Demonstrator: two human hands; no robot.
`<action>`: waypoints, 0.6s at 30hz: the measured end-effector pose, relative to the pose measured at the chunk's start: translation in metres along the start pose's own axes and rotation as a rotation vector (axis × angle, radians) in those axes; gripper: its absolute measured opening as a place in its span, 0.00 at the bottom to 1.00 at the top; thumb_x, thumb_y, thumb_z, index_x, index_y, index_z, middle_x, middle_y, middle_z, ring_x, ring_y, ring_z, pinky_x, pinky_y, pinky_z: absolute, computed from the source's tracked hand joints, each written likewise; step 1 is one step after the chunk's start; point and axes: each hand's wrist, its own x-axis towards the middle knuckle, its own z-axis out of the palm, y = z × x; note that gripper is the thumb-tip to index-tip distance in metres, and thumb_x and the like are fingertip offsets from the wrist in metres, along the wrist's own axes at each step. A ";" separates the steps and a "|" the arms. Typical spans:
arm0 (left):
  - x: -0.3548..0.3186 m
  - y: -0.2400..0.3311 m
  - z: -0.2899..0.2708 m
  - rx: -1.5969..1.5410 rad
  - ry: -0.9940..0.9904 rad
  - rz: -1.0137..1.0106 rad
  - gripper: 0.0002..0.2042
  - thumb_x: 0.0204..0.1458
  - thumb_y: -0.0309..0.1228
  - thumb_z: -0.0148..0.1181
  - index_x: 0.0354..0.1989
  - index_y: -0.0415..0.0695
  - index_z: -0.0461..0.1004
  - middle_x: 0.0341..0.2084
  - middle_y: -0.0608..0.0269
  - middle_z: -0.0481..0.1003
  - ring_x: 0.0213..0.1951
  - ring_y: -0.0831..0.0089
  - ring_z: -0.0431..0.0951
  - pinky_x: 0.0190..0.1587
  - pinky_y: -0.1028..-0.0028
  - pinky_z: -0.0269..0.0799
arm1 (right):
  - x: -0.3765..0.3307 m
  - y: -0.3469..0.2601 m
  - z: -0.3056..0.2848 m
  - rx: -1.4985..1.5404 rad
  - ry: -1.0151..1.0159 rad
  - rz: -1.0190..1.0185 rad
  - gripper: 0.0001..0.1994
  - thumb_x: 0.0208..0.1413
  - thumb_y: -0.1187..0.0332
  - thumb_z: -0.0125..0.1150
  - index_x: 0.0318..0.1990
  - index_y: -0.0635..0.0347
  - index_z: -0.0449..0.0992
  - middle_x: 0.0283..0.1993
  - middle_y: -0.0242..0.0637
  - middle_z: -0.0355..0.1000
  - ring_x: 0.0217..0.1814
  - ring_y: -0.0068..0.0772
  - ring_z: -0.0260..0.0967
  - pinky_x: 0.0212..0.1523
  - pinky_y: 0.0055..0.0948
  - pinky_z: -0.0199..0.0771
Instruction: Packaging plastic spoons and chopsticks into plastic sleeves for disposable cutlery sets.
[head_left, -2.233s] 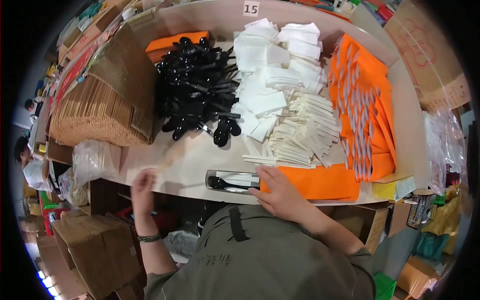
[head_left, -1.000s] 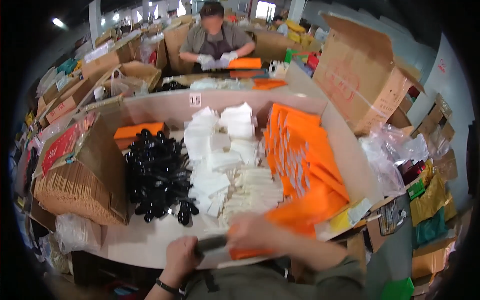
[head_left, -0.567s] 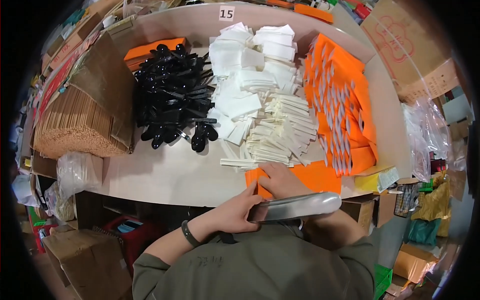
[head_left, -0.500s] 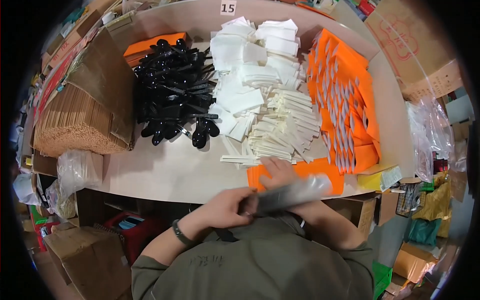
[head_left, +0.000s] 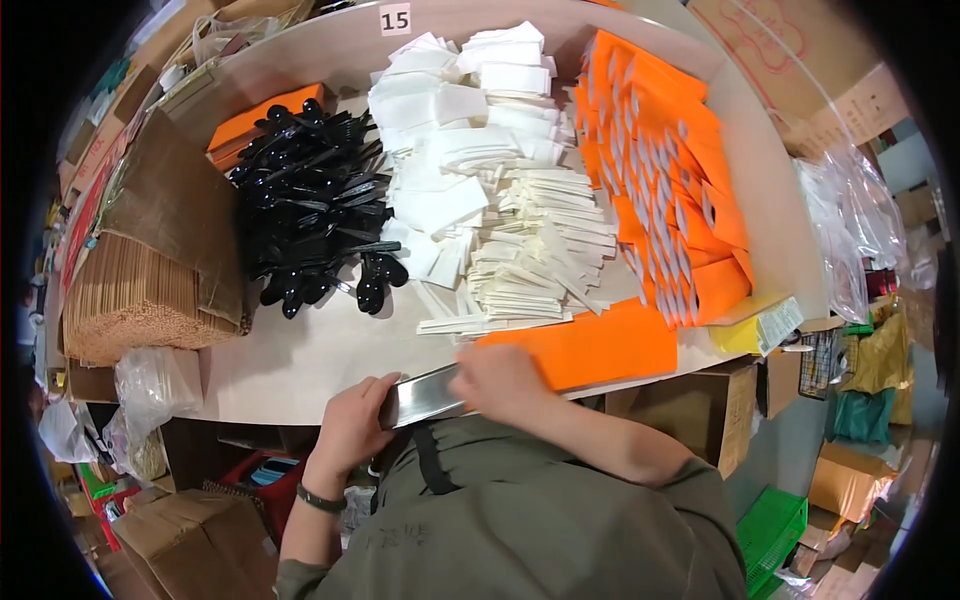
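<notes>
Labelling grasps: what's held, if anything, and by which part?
A slim shiny grey case: the left hand holds its left end. The right hand is at its right end, but blur hides whether it grips.

Right hand, centre of the frame: blurred, hiding the right end of the silvery case. Cardboard box, upper right: cut off by the top edge. Olive shirt, bottom centre: cut off below, its dark marks illegible.
</notes>
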 end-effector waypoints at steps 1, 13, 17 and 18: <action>0.010 0.003 -0.005 0.001 -0.005 0.048 0.31 0.37 0.28 0.73 0.55 0.45 0.71 0.35 0.56 0.75 0.37 0.56 0.79 0.40 0.65 0.76 | 0.004 -0.009 0.006 0.006 0.016 -0.126 0.10 0.52 0.61 0.60 0.32 0.59 0.76 0.25 0.43 0.75 0.31 0.51 0.75 0.34 0.48 0.75; 0.018 -0.067 -0.014 -0.078 0.528 -0.206 0.15 0.50 0.25 0.65 0.47 0.44 0.76 0.45 0.54 0.75 0.48 0.52 0.76 0.49 0.63 0.73 | 0.021 0.093 -0.102 -0.335 0.323 0.154 0.07 0.53 0.63 0.62 0.31 0.56 0.81 0.35 0.46 0.73 0.42 0.52 0.72 0.40 0.48 0.71; 0.049 -0.074 -0.040 0.181 0.612 -0.074 0.15 0.47 0.22 0.63 0.45 0.44 0.77 0.44 0.57 0.76 0.46 0.55 0.77 0.47 0.63 0.74 | 0.075 0.036 -0.078 -0.254 0.268 -0.096 0.07 0.54 0.66 0.62 0.34 0.57 0.81 0.34 0.44 0.74 0.40 0.50 0.73 0.42 0.43 0.74; 0.060 -0.073 -0.046 0.187 0.675 -0.040 0.16 0.45 0.20 0.62 0.45 0.43 0.77 0.44 0.58 0.76 0.46 0.56 0.77 0.47 0.63 0.74 | 0.093 0.020 -0.066 -0.200 0.238 -0.165 0.08 0.55 0.65 0.61 0.34 0.59 0.80 0.34 0.45 0.75 0.41 0.50 0.74 0.43 0.43 0.74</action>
